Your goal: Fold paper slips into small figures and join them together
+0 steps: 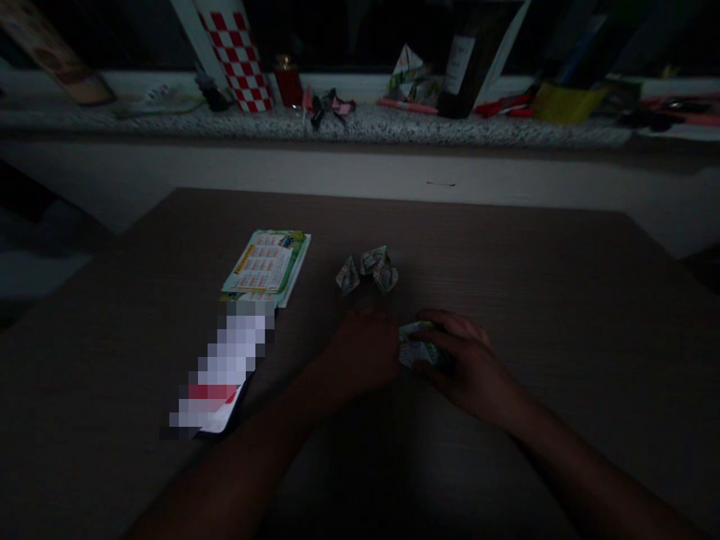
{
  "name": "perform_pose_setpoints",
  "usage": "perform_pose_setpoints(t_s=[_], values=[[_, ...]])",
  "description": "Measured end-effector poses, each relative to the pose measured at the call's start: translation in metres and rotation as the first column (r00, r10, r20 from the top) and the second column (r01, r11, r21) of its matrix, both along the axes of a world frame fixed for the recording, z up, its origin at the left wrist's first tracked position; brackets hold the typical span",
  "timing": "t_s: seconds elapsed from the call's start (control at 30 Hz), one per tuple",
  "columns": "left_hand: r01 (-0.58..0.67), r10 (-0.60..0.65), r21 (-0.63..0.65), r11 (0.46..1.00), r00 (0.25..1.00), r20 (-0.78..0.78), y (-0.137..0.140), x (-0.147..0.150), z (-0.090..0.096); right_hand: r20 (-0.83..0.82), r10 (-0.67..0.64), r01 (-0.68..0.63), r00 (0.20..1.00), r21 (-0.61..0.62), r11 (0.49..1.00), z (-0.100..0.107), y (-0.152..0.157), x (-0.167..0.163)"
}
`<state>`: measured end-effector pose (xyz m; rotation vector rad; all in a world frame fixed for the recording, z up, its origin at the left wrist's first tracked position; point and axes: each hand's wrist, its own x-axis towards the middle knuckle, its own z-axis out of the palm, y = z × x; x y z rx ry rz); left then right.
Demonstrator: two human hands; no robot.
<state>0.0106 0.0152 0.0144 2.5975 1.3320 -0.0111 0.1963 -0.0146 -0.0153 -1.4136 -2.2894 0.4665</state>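
A small piece of printed paper (416,351), white and green, lies on the table between my two hands. My left hand (363,349) is closed on its left side, back of the hand up, with the fingertips hidden. From the right, my right hand (464,356) curls its thumb and fingers around the paper's other side. Just beyond my hands stand small folded paper pieces (347,276) of similar print, two of them close together (385,277). The dim light hides the paper's exact folds.
Left of my hands lies a phone (225,367) with a lit, blurred screen. Behind it is a stack of printed calendar cards (264,262). A granite sill (371,133) at the back holds a red-and-white checked cylinder (239,60), a dark bottle (458,67) and small clutter.
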Motion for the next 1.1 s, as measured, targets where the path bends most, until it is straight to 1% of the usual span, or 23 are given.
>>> perform_pose_setpoints(t_s=[0.27, 0.53, 0.73, 0.93, 1.1], values=[[0.002, -0.003, -0.021, 1.000, 0.999, -0.043, 0.003, 0.004, 0.002, 0.009, 0.006, -0.006, 1.000, -0.004, 1.000, 0.000, 0.000, 0.000], [-0.018, 0.017, -0.017, 1.000, 0.999, -0.042, 0.002, 0.005, 0.004, 0.008, 0.023, -0.023, 1.000, -0.002, 1.000, 0.005, -0.003, -0.001], [-0.010, 0.009, -0.027, 1.000, 0.999, -0.051, 0.003, 0.005, 0.006, 0.053, 0.051, -0.051, 0.997, 0.011, 0.999, 0.007, -0.003, -0.001], [-0.040, 0.039, -0.019, 0.999, 0.999, -0.037, 0.002, 0.004, 0.005, 0.103, 0.065, -0.064, 0.993, -0.008, 0.998, 0.012, -0.004, -0.001], [-0.045, 0.044, -0.011, 0.999, 0.998, -0.040, 0.001, 0.004, 0.005, 0.105, 0.070, -0.071, 0.992, 0.005, 0.997, 0.010, -0.003, -0.001]])
